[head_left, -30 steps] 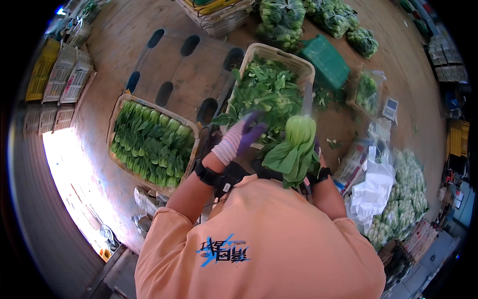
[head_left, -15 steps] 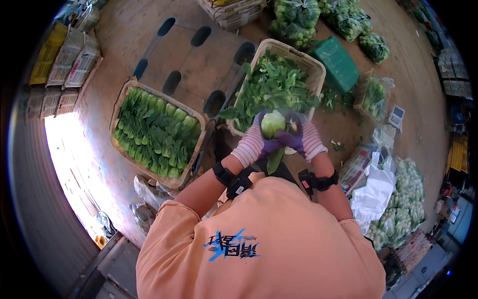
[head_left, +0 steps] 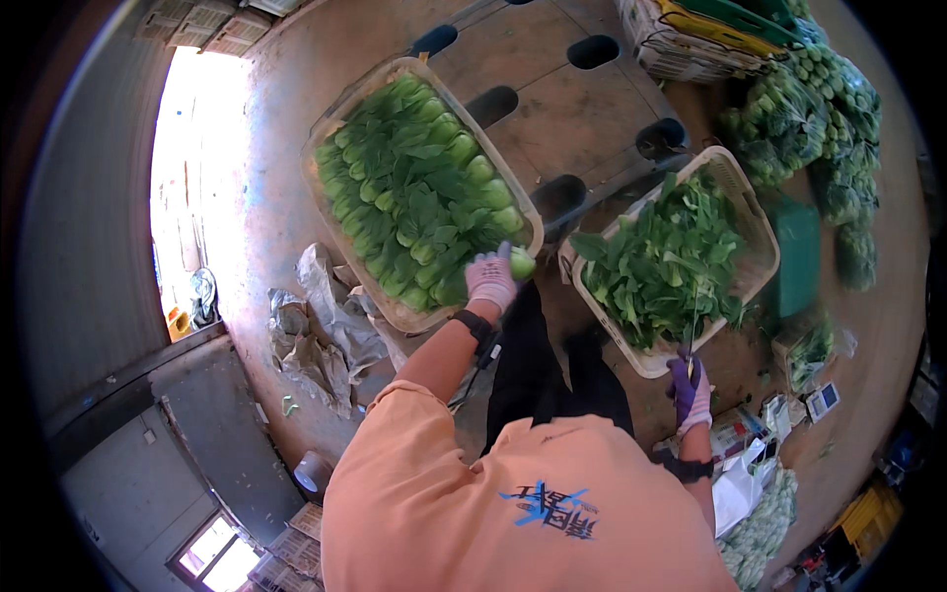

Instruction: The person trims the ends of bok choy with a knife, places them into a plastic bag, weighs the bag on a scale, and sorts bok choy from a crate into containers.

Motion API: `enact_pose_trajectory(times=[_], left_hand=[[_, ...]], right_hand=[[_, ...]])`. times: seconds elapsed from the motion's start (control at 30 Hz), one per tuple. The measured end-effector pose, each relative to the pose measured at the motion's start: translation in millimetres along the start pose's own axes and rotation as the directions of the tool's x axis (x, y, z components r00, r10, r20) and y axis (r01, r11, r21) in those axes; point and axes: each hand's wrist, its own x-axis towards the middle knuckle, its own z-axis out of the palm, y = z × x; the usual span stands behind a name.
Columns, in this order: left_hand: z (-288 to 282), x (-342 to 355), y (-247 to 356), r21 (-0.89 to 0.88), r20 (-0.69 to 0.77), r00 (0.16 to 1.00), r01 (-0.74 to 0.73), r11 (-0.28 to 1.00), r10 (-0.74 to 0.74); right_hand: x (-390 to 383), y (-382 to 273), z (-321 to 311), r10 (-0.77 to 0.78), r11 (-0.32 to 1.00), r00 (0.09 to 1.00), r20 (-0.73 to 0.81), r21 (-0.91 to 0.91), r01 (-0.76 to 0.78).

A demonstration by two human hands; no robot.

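My left hand (head_left: 491, 278), in a striped glove with purple fingers, is closed round a head of bok choy (head_left: 522, 262) at the near right corner of a pale crate (head_left: 534, 219). Rows of bok choy (head_left: 409, 197) fill that crate, pale bases and green leaves showing. To the right, my right hand (head_left: 690, 387), gloved alike, grips a knife (head_left: 695, 326) whose thin blade points away from me. The blade is over the near edge of a second pale crate (head_left: 758, 232), which holds a heap of loose green leaves (head_left: 671, 261). The handle is mostly hidden in my fingers.
A grey-brown pallet (head_left: 552, 118) with dark oval holes lies beyond the crates. At right are a green bin (head_left: 794, 257), bagged greens (head_left: 789, 118) and a small scale (head_left: 822, 400). Crumpled paper (head_left: 335, 316) lies left; a white bag (head_left: 738, 491) is near my right arm.
The hands, together on the bok choy before, are now apart. My left hand has carried it left to the crate of rows; my right has drawn back with the knife. The view has turned left.
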Motion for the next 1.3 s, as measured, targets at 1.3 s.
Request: enact_pose_trajectory(times=[1.3], left_hand=[[-17, 175, -77, 0.113, -0.080, 0.923, -0.366, 0.924, 0.375]], right_hand=[[70, -5, 112, 0.215, 0.974, 0.975, 0.060, 0.057, -0.219]])
